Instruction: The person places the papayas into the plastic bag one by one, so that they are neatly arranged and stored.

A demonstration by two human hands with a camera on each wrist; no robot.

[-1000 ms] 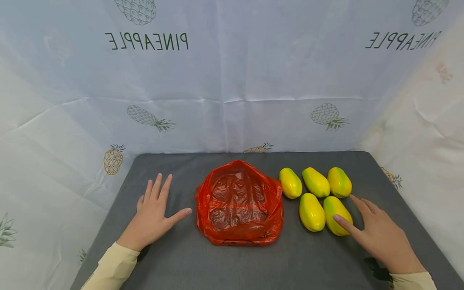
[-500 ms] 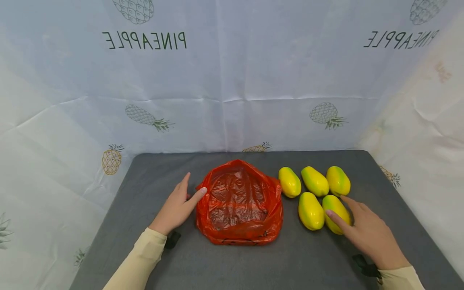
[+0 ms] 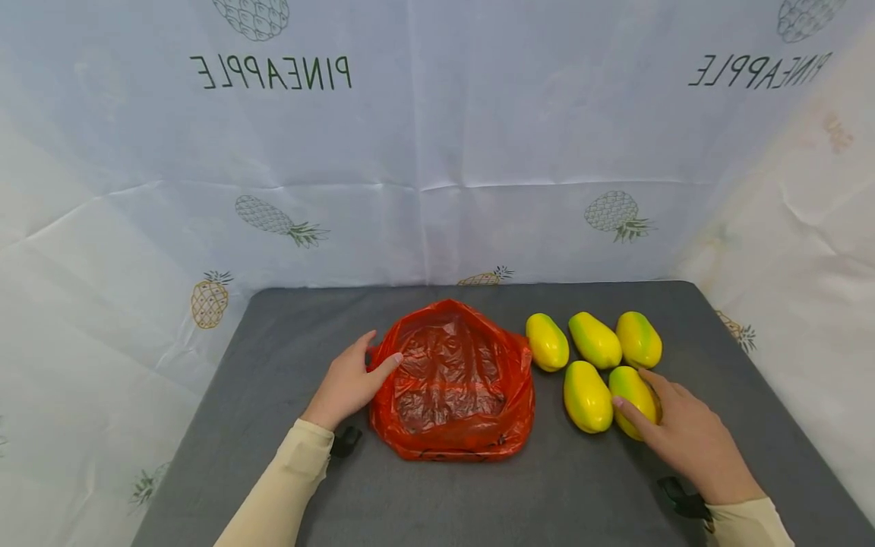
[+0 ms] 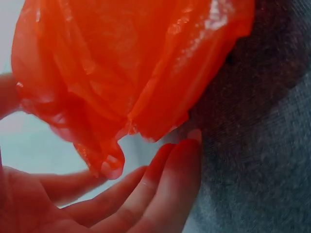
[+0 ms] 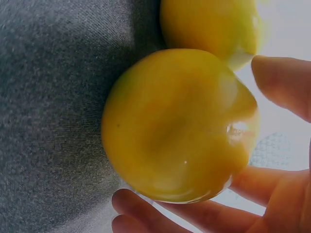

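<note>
A red plastic bag point(image 3: 451, 380) stands on the table with its wide mouth facing up. At the bag's left side is my left hand point(image 3: 349, 384), thumb over the rim and fingers outside it. In the left wrist view the fingers point(image 4: 167, 179) reach beside a loose corner of the bag point(image 4: 131, 63), and a gap shows between fingers and thumb. My right hand point(image 3: 690, 437) spreads around the nearest right papaya point(image 3: 632, 403), yellow with green streaks. The right wrist view shows its fingers beside and under that papaya point(image 5: 180, 126), with the thumb held off it.
Several more papayas lie close by: one left of the right hand's papaya point(image 3: 588, 396), others in a row behind point(image 3: 595, 340). The dark grey table point(image 3: 437, 501) meets a white pineapple-print cloth point(image 3: 424, 137) at the back and sides.
My left hand has moved right from beside the bag to its left rim, and its spread fingers have drawn together. The right hand has shifted slightly left, closer around the papaya.
</note>
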